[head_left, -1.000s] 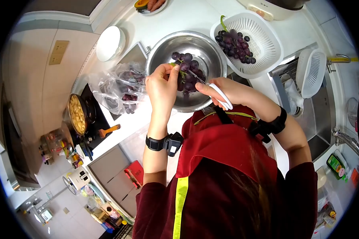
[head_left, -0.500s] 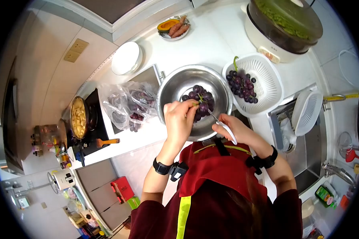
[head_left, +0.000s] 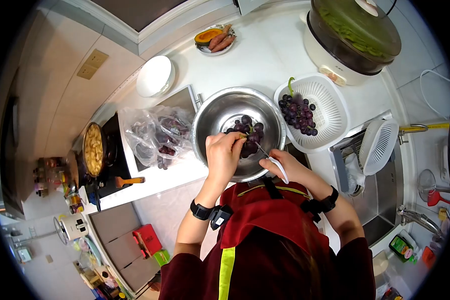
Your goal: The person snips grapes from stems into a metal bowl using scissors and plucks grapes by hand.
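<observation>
A bunch of dark purple grapes (head_left: 255, 134) is inside the stainless steel bowl (head_left: 212, 111). My left hand (head_left: 222, 154) pinches the bunch's stem over the bowl, fingers closed. In my right hand (head_left: 288, 165) is a pair of scissors (head_left: 279, 168) with white handles; its blades point in among the grapes. Whether the blades are parted cannot be made out. Right of the bowl, a white strainer basket (head_left: 335, 109) holds another grape bunch (head_left: 298, 114) with a green stem. A clear plastic bag (head_left: 144, 131) with more grapes lies to the left.
A white bowl (head_left: 155, 76) and a plate with pumpkin and sweet potatoes (head_left: 222, 43) stand behind. An electric steamer (head_left: 335, 47) is at back right. Left is a pan of food (head_left: 93, 150) on the stove, with a wooden spatula (head_left: 130, 180) nearby. The sink (head_left: 380, 200) is right.
The whole view has shifted slightly, so things appear a little lower and further left. Both hands keep nearly the same hold over the bowl, left on the stem, right on the scissors.
</observation>
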`<state>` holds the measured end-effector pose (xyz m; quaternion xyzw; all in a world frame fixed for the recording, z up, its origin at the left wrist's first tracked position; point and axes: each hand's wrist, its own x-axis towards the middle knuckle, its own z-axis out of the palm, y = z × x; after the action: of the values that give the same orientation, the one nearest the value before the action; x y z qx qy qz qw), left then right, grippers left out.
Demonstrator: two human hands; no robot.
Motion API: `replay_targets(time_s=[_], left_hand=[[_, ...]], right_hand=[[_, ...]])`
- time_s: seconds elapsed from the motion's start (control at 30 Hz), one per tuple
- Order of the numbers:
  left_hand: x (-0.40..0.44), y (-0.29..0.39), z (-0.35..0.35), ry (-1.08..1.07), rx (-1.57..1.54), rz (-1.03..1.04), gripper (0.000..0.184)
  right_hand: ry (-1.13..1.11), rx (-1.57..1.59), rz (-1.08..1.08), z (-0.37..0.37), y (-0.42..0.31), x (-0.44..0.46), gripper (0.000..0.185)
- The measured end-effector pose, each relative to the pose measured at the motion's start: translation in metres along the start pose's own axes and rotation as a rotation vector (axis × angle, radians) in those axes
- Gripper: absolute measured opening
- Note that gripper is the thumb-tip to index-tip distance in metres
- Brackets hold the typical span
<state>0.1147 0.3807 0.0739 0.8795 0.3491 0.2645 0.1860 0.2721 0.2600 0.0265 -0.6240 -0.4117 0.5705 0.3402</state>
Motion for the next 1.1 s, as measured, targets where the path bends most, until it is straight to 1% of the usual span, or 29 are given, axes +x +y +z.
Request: replay_targets(time_s=[0.1, 0.17, 0.33, 0.4, 0.47, 0.53, 0.57, 0.6, 0.67, 0.7, 0.73, 0.8, 0.83, 0.87, 0.97, 1.07, 1.1], left_hand=[[-0.001, -0.004, 0.005, -0.012, -0.012, -0.022, 0.004], [-0.001, -0.008, 0.005, -0.008, -0.016, -0.037, 0.005], [0.003, -0.014, -0.003, 0.01, -0.061, -0.079, 0.005], [0.003, -0.021, -0.007, -0.011, -0.264, -0.232, 0.006], [0.006, -0.023, -0.015, -0.045, -0.285, -0.266, 0.007], [0.007, -0.022, -0.021, 0.005, -0.421, -0.305, 0.009], [0.008, -0.024, -0.024, -0.009, -0.404, -0.284, 0.011], [0.009, -0.026, -0.026, -0.017, -0.398, -0.281, 0.011], [0.01, -0.028, -0.029, -0.003, -0.412, -0.306, 0.011], [0.011, -0.027, -0.03, -0.002, -0.439, -0.327, 0.011], [0.011, -0.027, -0.03, -0.013, -0.436, -0.327, 0.011], [0.01, -0.029, -0.029, -0.003, -0.489, -0.325, 0.011], [0.01, -0.03, -0.029, 0.005, -0.516, -0.325, 0.012], [0.009, -0.03, -0.029, 0.001, -0.514, -0.329, 0.012], [0.007, -0.03, -0.029, -0.011, -0.557, -0.34, 0.012], [0.004, -0.028, -0.029, -0.019, -0.587, -0.353, 0.011], [0.004, -0.029, -0.028, 0.001, -0.523, -0.284, 0.011]], right_hand=[[0.004, 0.023, 0.005, 0.0, 0.003, 0.004, 0.055], [-0.012, 0.116, 0.084, -0.001, 0.003, 0.006, 0.055], [0.064, 0.134, 0.075, -0.009, 0.017, 0.006, 0.054], [0.064, 0.153, 0.078, -0.012, 0.017, 0.002, 0.053], [0.059, 0.107, 0.081, -0.013, 0.009, -0.005, 0.052], [-0.045, 0.196, 0.037, -0.009, 0.0, -0.011, 0.051], [-0.111, 0.252, 0.037, -0.007, -0.007, -0.014, 0.051], [-0.108, 0.262, 0.036, -0.005, -0.012, -0.013, 0.051], [-0.19, 0.208, 0.055, -0.001, -0.021, -0.01, 0.043], [-0.202, 0.151, 0.071, 0.0, -0.028, -0.008, 0.046], [-0.2, 0.162, 0.074, 0.002, -0.03, -0.005, 0.046], [-0.182, 0.072, 0.03, 0.006, -0.027, 0.003, 0.064], [-0.157, 0.048, 0.002, 0.01, -0.021, 0.008, 0.068], [-0.135, 0.06, -0.01, 0.011, -0.02, 0.009, 0.068], [-0.155, 0.087, 0.012, 0.009, -0.027, 0.01, 0.068], [-0.201, 0.053, 0.03, 0.009, -0.026, 0.014, 0.072], [-0.155, 0.004, -0.008, 0.009, -0.028, 0.014, 0.074]])
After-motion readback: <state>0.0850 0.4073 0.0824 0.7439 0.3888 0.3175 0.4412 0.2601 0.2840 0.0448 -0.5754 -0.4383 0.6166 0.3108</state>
